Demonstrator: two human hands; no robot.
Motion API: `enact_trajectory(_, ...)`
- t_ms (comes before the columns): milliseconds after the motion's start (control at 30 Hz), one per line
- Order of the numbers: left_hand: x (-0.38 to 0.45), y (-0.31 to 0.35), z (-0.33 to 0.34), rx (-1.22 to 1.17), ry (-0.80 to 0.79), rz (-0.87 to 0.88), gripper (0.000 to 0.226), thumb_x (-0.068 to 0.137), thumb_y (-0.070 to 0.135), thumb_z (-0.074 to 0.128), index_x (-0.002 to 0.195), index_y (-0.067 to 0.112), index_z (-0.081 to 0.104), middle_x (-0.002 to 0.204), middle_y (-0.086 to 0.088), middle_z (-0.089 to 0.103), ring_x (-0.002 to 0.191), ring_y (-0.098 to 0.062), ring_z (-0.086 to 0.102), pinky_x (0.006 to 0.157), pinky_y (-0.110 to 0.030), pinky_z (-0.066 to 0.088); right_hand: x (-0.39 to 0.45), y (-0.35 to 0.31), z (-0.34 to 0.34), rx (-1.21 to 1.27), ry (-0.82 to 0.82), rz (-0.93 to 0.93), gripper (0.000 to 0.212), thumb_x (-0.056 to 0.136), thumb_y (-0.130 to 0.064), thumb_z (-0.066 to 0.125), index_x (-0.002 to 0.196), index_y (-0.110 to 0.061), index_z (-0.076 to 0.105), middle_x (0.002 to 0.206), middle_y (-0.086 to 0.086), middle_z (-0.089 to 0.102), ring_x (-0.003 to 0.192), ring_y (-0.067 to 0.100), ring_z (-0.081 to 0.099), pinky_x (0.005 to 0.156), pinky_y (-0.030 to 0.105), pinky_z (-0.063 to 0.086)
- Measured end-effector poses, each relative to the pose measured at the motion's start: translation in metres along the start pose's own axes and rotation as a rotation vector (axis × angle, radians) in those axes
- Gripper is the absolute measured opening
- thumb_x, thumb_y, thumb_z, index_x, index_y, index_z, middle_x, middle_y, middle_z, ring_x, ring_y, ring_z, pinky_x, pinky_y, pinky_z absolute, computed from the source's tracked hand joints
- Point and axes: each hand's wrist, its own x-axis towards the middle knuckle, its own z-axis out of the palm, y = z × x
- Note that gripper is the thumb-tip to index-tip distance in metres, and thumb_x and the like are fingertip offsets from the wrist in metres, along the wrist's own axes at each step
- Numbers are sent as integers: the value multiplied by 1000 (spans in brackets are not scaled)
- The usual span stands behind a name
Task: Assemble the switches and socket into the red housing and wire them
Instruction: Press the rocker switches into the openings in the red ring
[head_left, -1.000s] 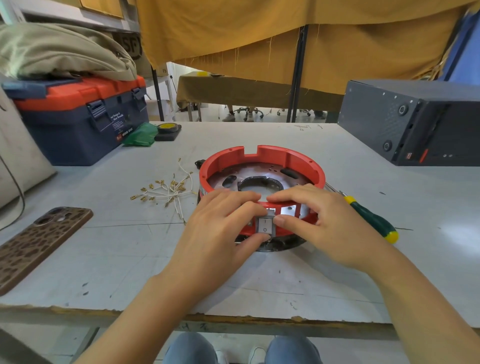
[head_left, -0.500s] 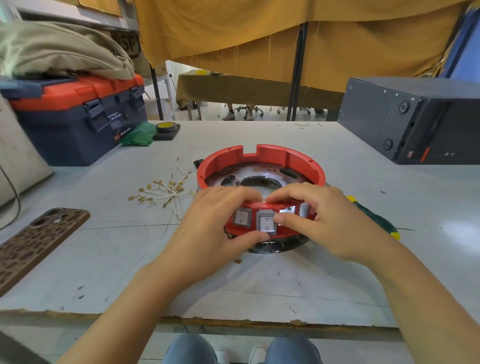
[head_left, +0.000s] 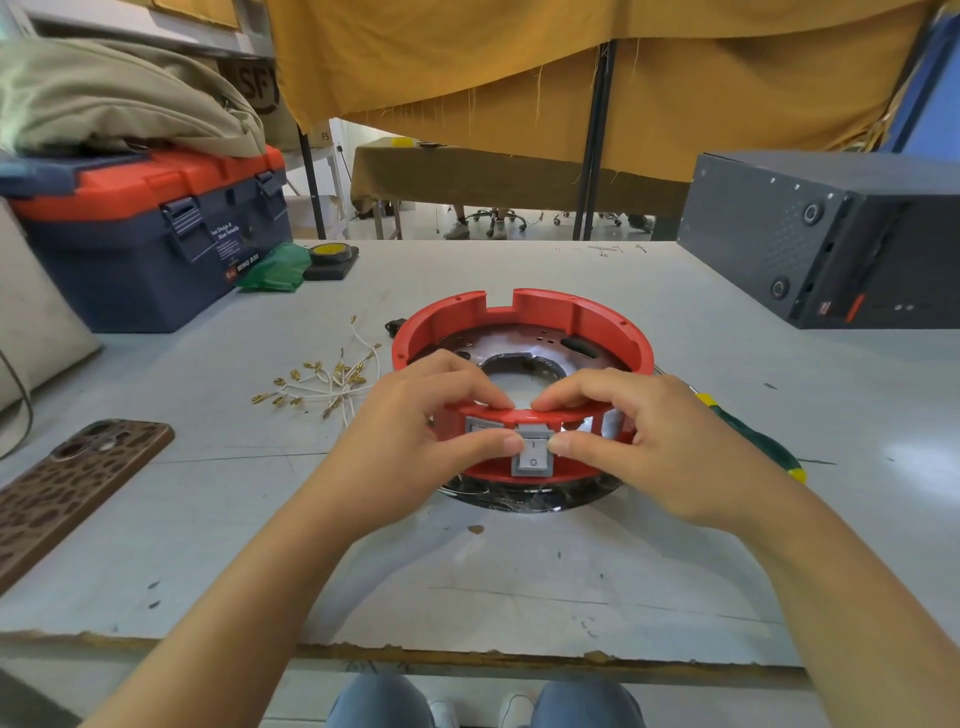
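Hands: left hand (head_left: 415, 441) and right hand (head_left: 649, 441) are gripping the red housing (head_left: 519, 322), thumbs pinching the grey switch (head_left: 532, 451) between them.
Done: second switch (head_left: 480, 426) sitting beside it, under the left fingers.
Left: wires (head_left: 327, 382) are lying unattached, beyond the left hand; no socket in sight.

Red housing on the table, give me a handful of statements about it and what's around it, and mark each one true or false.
1. Both thumbs press the grey switch at the front of the red housing. True.
2. The left hand holds the screwdriver. False: the screwdriver lies on the table behind the right hand.
3. The loose wires lie left of the housing. True.
4. The phone lies inside the housing. False: the phone lies at the table's left edge.
5. The toolbox stands at the far left. True.
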Motion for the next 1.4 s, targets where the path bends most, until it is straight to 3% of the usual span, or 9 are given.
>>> enact_trajectory(200, 1, -1, -1, -28, -2, -25, 19, 70, 37, 73, 86, 27, 73, 93, 9, 60, 86, -8, 57, 72, -18, 44, 3, 1, -4, -3, -14, 4, 19, 85, -33, 66, 101, -41, 60, 93, -35, 56, 97, -25, 46, 77, -6, 36)
enact_trajectory(433, 5, 0, -3, -61, -25, -61, 13, 65, 40, 75, 76, 36, 69, 89, 11, 59, 83, -9, 58, 73, -21, 46, 7, 2, -7, -34, -4, -12, 13, 82, -33, 69, 95, -33, 68, 94, -22, 61, 101, -11, 47, 78, -2, 36)
enact_trajectory(767, 11, 1, -7, -19, -68, -88, 17, 66, 37, 78, 80, 28, 73, 83, 9, 56, 79, -4, 53, 66, -14, 43, 14, 1, -12, 52, -78, 18, 15, 81, -23, 73, 84, -36, 65, 88, -19, 63, 82, -13, 55, 66, 2, 40)
enact_trajectory(1100, 11, 4, -7, -9, -65, -76, 13, 67, 35, 78, 78, 30, 72, 78, 12, 54, 77, -1, 53, 62, -6, 38, 15, 2, -11, 72, -102, 26, 11, 83, -20, 71, 87, -29, 66, 88, -17, 62, 83, -9, 57, 68, 4, 41)
enact_trajectory(1400, 9, 6, -7, 23, -48, -72, 17, 68, 36, 78, 81, 25, 73, 79, 8, 54, 77, -3, 52, 63, -16, 39, 14, -1, -10, 39, -120, -9, 7, 86, -18, 68, 92, -21, 65, 90, -13, 60, 77, -10, 53, 67, 5, 40)
